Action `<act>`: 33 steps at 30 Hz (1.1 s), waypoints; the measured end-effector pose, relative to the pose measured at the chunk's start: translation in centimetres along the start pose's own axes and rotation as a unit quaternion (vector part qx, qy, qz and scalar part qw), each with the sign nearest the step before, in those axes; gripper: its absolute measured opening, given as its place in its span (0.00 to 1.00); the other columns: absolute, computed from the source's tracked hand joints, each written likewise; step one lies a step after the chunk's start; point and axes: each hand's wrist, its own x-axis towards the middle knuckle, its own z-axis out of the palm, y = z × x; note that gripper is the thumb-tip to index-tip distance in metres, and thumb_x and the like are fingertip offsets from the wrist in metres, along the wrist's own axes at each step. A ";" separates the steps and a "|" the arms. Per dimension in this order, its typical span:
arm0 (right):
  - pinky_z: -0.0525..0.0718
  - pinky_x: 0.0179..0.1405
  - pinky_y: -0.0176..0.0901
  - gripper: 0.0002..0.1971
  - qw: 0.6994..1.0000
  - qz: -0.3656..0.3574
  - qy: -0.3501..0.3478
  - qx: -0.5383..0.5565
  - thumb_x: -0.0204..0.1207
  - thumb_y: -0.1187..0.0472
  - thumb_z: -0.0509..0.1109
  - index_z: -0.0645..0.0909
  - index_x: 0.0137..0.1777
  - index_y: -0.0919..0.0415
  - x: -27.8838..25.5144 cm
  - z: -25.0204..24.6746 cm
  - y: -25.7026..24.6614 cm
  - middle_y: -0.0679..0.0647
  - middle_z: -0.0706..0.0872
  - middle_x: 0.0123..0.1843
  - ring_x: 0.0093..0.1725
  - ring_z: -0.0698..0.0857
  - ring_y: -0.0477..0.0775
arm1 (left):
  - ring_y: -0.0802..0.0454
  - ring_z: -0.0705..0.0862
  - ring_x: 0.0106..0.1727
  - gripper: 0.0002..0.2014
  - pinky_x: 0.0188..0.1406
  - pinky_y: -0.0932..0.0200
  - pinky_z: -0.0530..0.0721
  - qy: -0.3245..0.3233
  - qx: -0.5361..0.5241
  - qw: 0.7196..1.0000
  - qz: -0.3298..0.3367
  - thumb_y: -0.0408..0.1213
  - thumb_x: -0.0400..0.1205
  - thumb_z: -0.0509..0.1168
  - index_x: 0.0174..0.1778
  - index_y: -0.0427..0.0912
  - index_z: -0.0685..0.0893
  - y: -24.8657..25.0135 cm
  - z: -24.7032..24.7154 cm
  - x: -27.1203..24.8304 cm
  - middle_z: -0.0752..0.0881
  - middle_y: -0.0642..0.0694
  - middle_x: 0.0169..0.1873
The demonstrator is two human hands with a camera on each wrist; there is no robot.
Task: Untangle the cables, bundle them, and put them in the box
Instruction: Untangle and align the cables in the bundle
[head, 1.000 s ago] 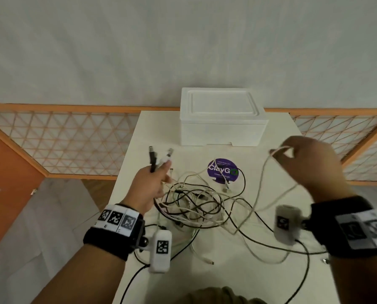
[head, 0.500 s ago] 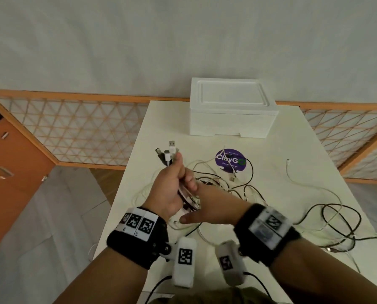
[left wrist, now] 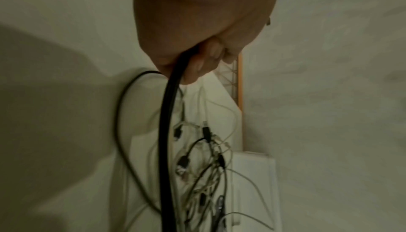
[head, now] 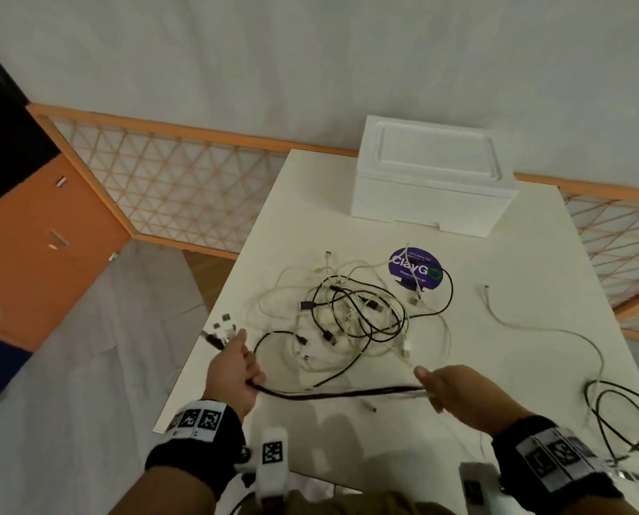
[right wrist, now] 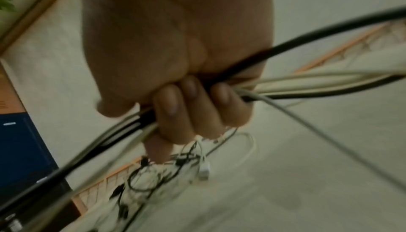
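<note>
Head view: gripping a gathered run of cables (head: 333,394), left hand (head: 236,369) fisted around one end with plugs (head: 223,327) fanning past the knuckles, right hand (head: 448,390) curling round the other end, run stretching taut between. Lying beyond the run, toward the box (head: 431,180): the tangle (head: 351,317), thin black and white leads looping over each other. Sitting closed at the far end of the table (head: 496,347), the box: white, foam-like, matte. Trailing right of the tangle, one loose white lead (head: 556,328).

Left wrist view: fingers (left wrist: 206,58) wrapping a smooth black cable (left wrist: 167,131) (glossy, round).

Right wrist view: fingers (right wrist: 186,107) clamping mixed black and pale strands (right wrist: 307,83), blurred.

Risking, probably: dragging the tangle along, tightening knots, since strands are feeding back into it; plugs snagging in loops.
</note>
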 end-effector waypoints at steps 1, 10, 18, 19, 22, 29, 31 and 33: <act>0.78 0.43 0.40 0.30 0.999 0.011 -0.037 -0.022 0.81 0.34 0.49 0.79 0.31 0.54 0.1 0.8 0.0 0.48 0.81 0.30 0.35 0.83 0.47 | 0.57 0.58 0.13 0.16 0.13 0.68 0.58 0.013 0.016 1.000 -0.013 0.41 0.86 0.60 0.31 0.47 0.71 -1.0 -0.4 0.2 0.61 0.52 0.15; 0.76 0.69 0.50 0.30 0.948 -0.257 -0.010 -0.190 0.79 0.70 0.58 0.65 0.77 0.42 3.5 4.9 -4.8 0.49 0.61 0.82 0.73 0.71 0.57 | 0.53 0.63 0.23 0.09 0.19 0.62 0.64 0.102 0.152 0.983 0.010 0.41 0.86 0.60 0.43 0.40 0.78 -3.7 -0.6 0.6 0.80 0.44 0.35; 0.77 0.65 0.57 0.25 0.938 -0.199 0.000 -0.284 0.84 0.58 0.57 0.63 0.80 0.44 7.9 4.6 -4.0 0.49 0.59 0.84 0.77 0.65 0.59 | 0.52 0.65 0.22 0.08 0.17 0.63 0.64 0.053 0.190 0.980 0.018 0.40 0.86 0.60 0.49 0.39 0.79 -4.6 3.7 1.8 0.83 0.42 0.38; 0.77 0.64 0.56 0.24 0.944 -0.170 0.000 -0.282 0.84 0.55 0.57 0.63 0.79 0.43 8.2 4.1 -3.4 0.48 0.58 0.84 0.76 0.66 0.59 | 0.53 0.65 0.21 0.08 0.16 0.64 0.65 0.036 0.189 0.981 0.012 0.41 0.86 0.61 0.49 0.40 0.79 -4.8 4.5 1.9 0.84 0.42 0.38; 0.77 0.63 0.52 0.20 0.957 -0.110 0.039 -0.265 0.83 0.50 0.58 0.69 0.75 0.44 9.2 2.5 -1.4 0.48 0.62 0.82 0.73 0.70 0.58 | 0.55 0.65 0.19 0.07 0.16 0.64 0.65 -0.015 0.191 0.982 -0.004 0.42 0.86 0.61 0.49 0.42 0.78 -5.6 6.8 2.3 0.84 0.43 0.38; 0.85 0.44 0.54 0.11 0.943 -0.100 0.232 -0.217 0.64 0.55 0.81 0.83 0.42 0.49 9.4 -0.9 -0.6 0.54 0.84 0.62 0.54 0.85 0.61 | 0.52 0.67 0.20 0.07 0.23 0.61 0.67 -0.037 0.253 0.967 0.020 0.38 0.82 0.66 0.43 0.38 0.80 -5.7 9.8 3.6 0.74 0.48 0.23; 0.84 0.46 0.51 0.07 0.935 -0.154 0.297 -0.120 0.69 0.57 0.77 0.80 0.41 0.52 9.3 -2.4 -1.4 0.52 0.85 0.57 0.51 0.84 0.59 | 0.52 0.68 0.17 0.06 0.24 0.61 0.68 -0.030 0.254 0.966 0.023 0.36 0.80 0.69 0.40 0.38 0.82 -5.0 9.9 3.9 0.73 0.50 0.17; 0.82 0.41 0.45 0.01 0.922 -0.203 0.326 -0.052 0.73 0.58 0.70 0.80 0.42 0.54 8.6 -3.8 -2.4 0.49 0.86 0.48 0.44 0.84 0.56 | 0.55 0.68 0.15 0.03 0.19 0.63 0.67 -0.046 0.207 0.977 -0.006 0.31 0.80 0.68 0.41 0.36 0.83 -4.3 10.2 3.7 0.78 0.48 0.19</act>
